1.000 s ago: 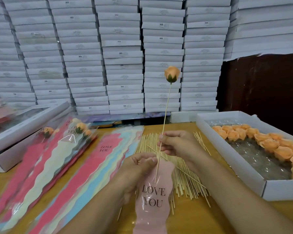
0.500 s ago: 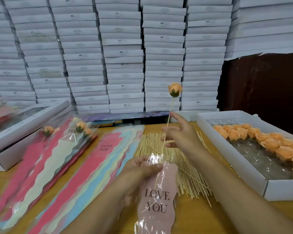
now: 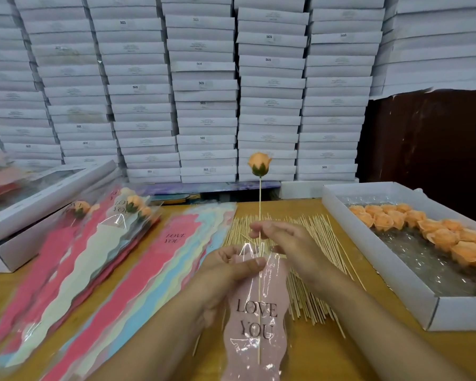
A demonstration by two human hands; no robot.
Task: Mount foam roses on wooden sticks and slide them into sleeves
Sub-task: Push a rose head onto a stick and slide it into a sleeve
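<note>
Fingers (image 3: 254, 229) pinching stick (image 3: 259, 199), sleeve (image 3: 256, 320) mouth open

Colours on the bench: peach, pink, white, pale wood.

Rose (image 3: 259, 164) peach-orange petals over dark green calyx, on pale tan stick (image 3: 259, 204). Sleeve (image 3: 254, 320) clear film with soft pink wavy-edged panel, dark lettering "LOVE YOU". Loose sleeves (image 3: 160, 270) fanned in wavy stripes: coral pink, light blue, pale yellow, mint; same dark lettering on the top coral one. Finished pile (image 3: 74, 259) at left coral red, cream-white, deep red, with peach heads and green bases. Stick pile (image 3: 308, 248) light straw. Tray (image 3: 382, 259) white card, clear crinkled liner, holding peach-orange rose heads (image 3: 434, 232). Stacked boxes (image 3: 204, 86) white-grey with small dark print. Table (image 3: 368, 350) honey-yellow wood. Wall panel (image 3: 429, 138) dark reddish brown.
</note>
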